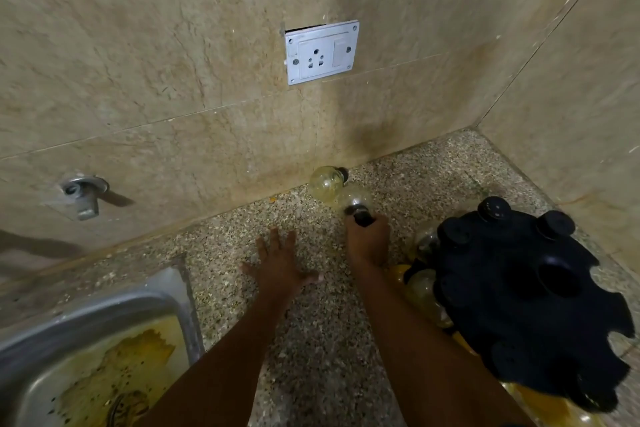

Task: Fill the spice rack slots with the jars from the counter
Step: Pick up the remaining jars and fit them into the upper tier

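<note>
- A clear jar (355,200) with a black lid lies on its side on the speckled counter (311,340), close to the back wall
- The right hand (369,241) has its fingers curled round the black lid end of this jar and holds it
- A second clear jar (325,180) lies just behind the first one, touching it, and its own black lid points at the wall
- Both jars look a bit yellow inside
- The left hand (278,265) is flat and spread out, fingers apart, with nothing in it; I cannot tell if it is touching the counter or just over it
- The 2 hands are near each other but do not touch
- The black spice rack (526,295) stands to the right of the right hand, with round slots all around its edge
- Some slots near the top of the rack already have black lids (494,210) poking up
- 1 big round hole (559,279) in the rack looks dark and open
- More clear jars (424,284) with yellow stuff sit under the rack on its left side
- A metal sink (83,315) is at the bottom left, and it has yellow and brown stains in it
- A small metal tap (85,196) sticks out of the wall over the sink
- A white wall socket (321,52) with a switch is high up on the tan wall tiles (138,45)
</note>
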